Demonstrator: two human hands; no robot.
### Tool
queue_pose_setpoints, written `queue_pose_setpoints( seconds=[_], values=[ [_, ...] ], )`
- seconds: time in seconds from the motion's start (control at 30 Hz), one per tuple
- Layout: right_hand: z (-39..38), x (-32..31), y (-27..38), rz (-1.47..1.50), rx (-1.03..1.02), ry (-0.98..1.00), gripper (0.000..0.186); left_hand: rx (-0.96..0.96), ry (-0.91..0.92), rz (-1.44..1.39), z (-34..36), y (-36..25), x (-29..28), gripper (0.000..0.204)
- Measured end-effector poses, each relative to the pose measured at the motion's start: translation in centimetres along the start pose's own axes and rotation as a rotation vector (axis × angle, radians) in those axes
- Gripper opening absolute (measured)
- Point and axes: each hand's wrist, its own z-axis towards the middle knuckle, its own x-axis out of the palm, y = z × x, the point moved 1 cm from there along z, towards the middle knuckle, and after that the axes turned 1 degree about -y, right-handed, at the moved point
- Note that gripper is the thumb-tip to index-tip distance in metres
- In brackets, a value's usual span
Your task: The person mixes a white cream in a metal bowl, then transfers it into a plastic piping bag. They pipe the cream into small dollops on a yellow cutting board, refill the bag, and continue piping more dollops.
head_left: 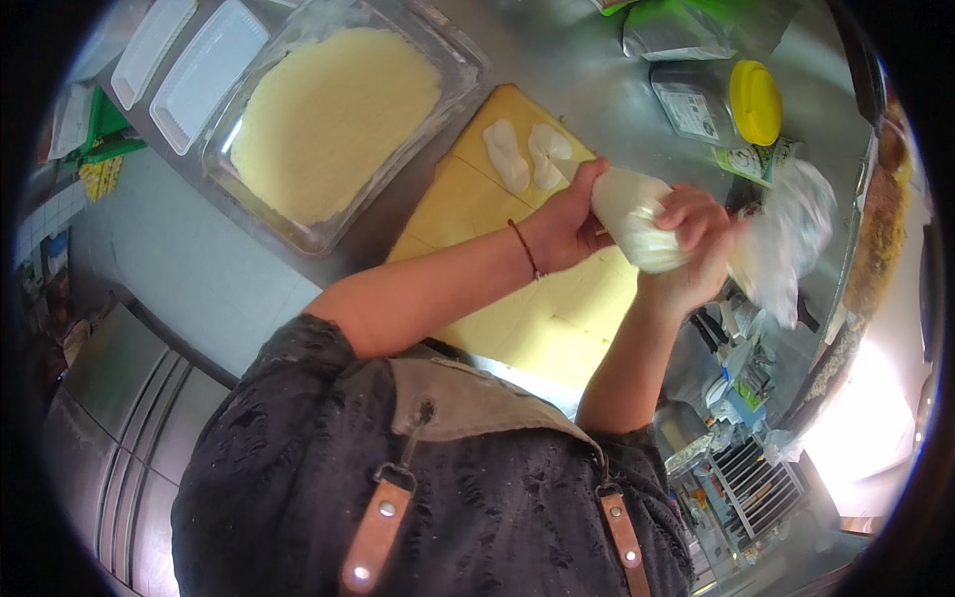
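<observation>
Piping bag (pixel 633 214) sits over the yellow cake (pixel 453 204), right hand (pixel 704 261) fingers clenched round its bulge, left hand (pixel 563 223) fingers cupping its narrow end, two cream strips (pixel 505 156) done, most squares seemingly left

The steel bench (pixel 587 55) is grey and dull-shining, its straight edges bowed by the lens. Left of the bench lies a flat, pale surface (pixel 179 234), apparently the floor. Beyond that, farther from the bench, stands a steel cabinet (pixel 114 388) with long parallel ridges on its front. A green crate (pixel 107 121) sits off the bench's far left corner, with a small patch of pale tiles (pixel 42 211) behind. Along the bench's right side runs a brown, stained strip (pixel 880 239); near its lower end, a strong white light (pixel 863 418) washes out the detail. A slotted rack (pixel 758 488) stands at the bench's near right.
</observation>
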Motion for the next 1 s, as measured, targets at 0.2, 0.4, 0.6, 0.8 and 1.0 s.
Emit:
queue_pose_setpoints(
  seconds=[0.2, 0.4, 0.6, 0.8, 1.0],
  values=[
    [-4.9, -0.3, 4.2, -0.296, -0.149, 0.115, 0.050, -0.060, 0.043, 0.062, -5.2, 3.5, -0.2, 0.056],
    [-7.1, 2.8, -0.4, -0.023, 0.114, 0.080, 0.060, 0.062, -0.112, 0.082, -7.6, 1.5, -4.9, 0.058],
    [-8.2, 4.3, -0.3, 0.035, 0.185, -0.060, 0.059, 0.053, -0.094, 0.083, -8.3, 2.2, -6.1, 0.060],
    [-10.9, 3.6, 1.7, -0.026, 0.258, -0.148, 0.056, -0.089, -0.064, 0.017, -9.1, 5.7, -6.8, 0.058],
    [-9.9, 3.2, 1.3, -0.043, 0.204, -0.163, 0.052, -0.038, -0.021, 0.055, -7.4, 5.4, -6.3, 0.059]
  ],
)
